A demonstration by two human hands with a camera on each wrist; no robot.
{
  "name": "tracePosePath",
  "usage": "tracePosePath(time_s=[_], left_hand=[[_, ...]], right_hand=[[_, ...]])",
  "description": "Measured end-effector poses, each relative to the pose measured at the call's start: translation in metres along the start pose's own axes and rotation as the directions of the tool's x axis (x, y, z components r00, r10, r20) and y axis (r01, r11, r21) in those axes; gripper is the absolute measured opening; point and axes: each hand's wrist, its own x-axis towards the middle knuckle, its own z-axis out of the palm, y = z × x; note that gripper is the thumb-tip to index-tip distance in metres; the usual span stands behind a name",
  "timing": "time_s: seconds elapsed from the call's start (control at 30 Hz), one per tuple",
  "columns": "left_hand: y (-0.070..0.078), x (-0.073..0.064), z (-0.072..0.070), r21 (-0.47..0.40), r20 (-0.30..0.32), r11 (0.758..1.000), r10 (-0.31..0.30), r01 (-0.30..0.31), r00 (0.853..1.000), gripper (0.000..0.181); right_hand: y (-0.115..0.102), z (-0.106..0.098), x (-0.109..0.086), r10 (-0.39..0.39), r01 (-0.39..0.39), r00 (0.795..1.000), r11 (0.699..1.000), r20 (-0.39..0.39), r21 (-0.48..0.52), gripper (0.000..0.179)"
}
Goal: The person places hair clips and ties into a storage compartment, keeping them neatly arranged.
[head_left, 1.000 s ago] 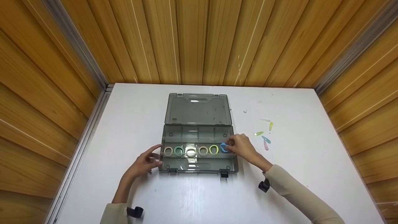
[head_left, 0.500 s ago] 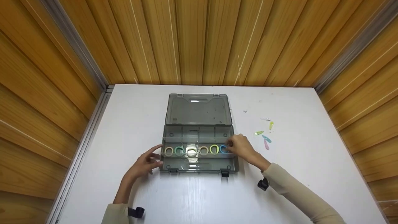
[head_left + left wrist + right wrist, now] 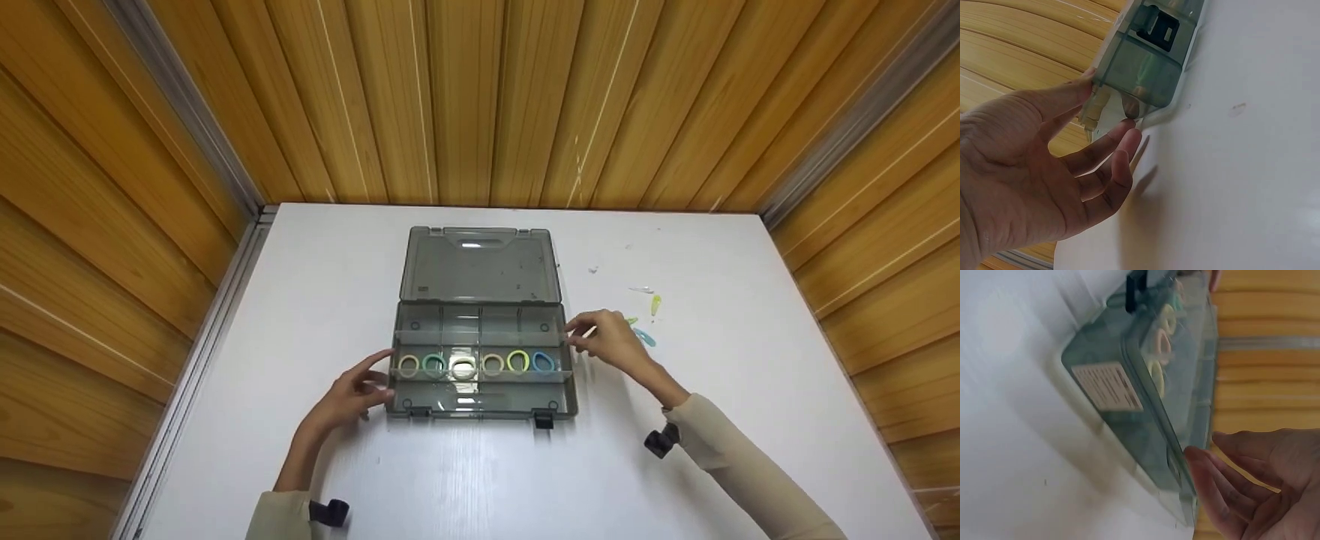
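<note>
A smoky clear organizer box (image 3: 480, 399) lies open mid-table, its lid (image 3: 480, 264) flat behind it. Its middle row holds several hair rings, with a blue ring (image 3: 542, 362) at the right end beside a yellow-green one (image 3: 517, 361). My left hand (image 3: 358, 388) rests against the box's front left corner, thumb and fingertips touching the wall (image 3: 1145, 62). Just off the box's right side hovers my right hand (image 3: 606, 339), fingers relaxed, holding nothing. The right wrist view shows those fingers (image 3: 1230, 489) close to the box end (image 3: 1129, 416), apart from it.
Small hair clips lie on the white table right of the box: a yellow-green one (image 3: 655, 304), a blue one (image 3: 646, 338) partly behind my right hand, and a clear one (image 3: 641, 288). Wooden walls close in the table on three sides.
My right hand let go of the blue ring, which now sits in the row, and drew back to the right, out of the box. The left hand stayed put.
</note>
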Motion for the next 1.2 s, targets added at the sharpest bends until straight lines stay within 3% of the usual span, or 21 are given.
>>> tracePosePath(time_s=[0.2, 0.4, 0.73, 1.2], left_hand=[[0.000, 0.001, -0.001, -0.006, 0.010, 1.000, 0.017, -0.017, 1.000, 0.073], [0.002, 0.002, 0.001, -0.003, -0.003, 0.999, -0.036, 0.036, 0.999, 0.073], [0.002, 0.000, -0.002, -0.007, 0.001, 1.000, -0.022, 0.022, 1.000, 0.073], [0.005, 0.000, -0.001, -0.032, 0.010, 0.999, -0.018, 0.018, 1.000, 0.074]], right_hand=[[0.038, -0.040, -0.008, 0.082, -0.085, 0.990, 0.996, -0.114, -0.019, 0.019], [0.083, -0.063, -0.016, 0.086, -0.100, 0.985, 0.991, -0.151, -0.086, 0.017], [0.118, -0.062, -0.021, 0.184, -0.194, 0.975, 0.978, -0.129, -0.075, 0.024], [0.131, -0.057, -0.023, 0.185, -0.195, 0.974, 0.978, -0.132, -0.070, 0.022]])
